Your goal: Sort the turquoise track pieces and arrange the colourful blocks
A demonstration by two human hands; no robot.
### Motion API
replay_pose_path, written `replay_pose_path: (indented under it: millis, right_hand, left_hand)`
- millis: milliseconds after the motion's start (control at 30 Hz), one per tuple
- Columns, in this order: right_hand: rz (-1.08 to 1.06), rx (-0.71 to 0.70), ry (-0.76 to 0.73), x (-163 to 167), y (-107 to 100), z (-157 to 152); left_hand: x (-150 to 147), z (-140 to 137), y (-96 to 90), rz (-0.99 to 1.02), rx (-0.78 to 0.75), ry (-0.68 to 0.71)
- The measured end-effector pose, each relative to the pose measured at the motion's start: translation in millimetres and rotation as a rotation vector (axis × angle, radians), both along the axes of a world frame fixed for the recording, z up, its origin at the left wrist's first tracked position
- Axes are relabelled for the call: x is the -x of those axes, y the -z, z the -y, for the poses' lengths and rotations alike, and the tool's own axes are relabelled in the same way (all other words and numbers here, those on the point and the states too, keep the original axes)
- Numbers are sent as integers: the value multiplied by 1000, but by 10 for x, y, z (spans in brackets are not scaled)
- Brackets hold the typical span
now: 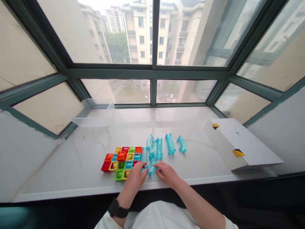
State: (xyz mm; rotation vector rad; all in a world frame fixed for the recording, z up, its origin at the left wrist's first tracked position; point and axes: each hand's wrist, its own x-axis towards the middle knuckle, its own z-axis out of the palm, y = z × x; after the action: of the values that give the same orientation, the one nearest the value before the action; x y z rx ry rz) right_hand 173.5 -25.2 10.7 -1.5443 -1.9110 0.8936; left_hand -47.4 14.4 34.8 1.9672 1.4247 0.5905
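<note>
A curved translucent blue track piece (152, 163) lies on the white ledge between my two hands. My left hand (136, 175), a black watch on its wrist, is beside the coloured blocks with thumb and forefinger apart. Its fingertips are close to the curved piece's left edge and the lower end of a straight blue track piece (144, 154). From the right, my right hand (166, 174) reaches in with parted fingers, the forefinger at the curved piece's edge. Red, yellow, green and blue square blocks (129, 164) sit in rows at the left, one orange block (121, 156) raised above them.
More blue pieces lie farther back: a straight track (159, 148), another straight one (170, 143) and a curve (182, 144). A clear plastic bin (95, 113) stands at the back left. At the right is a white box (243, 143). Windows enclose the ledge (59, 171).
</note>
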Motion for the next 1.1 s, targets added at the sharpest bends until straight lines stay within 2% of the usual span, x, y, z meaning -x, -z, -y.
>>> replay_pose_path:
  millis: [267, 633, 800, 900, 1100]
  right_hand:
    - [-44, 18, 12, -67, 29, 82]
    - [-86, -12, 52, -84, 8, 130]
    - [-126, -33, 77, -77, -164, 70]
    - [-242, -18, 99, -57, -305, 21]
    - [-665, 179, 174, 22, -603, -44]
  left_hand:
    - [-168, -45, -96, -202, 71, -4]
    - [-114, -10, -169, -41, -5, -44]
    - [-60, 62, -246, 6, -15, -112]
    - [-64, 120, -339, 16, -67, -115]
    - [-182, 257, -600, 3, -225, 83]
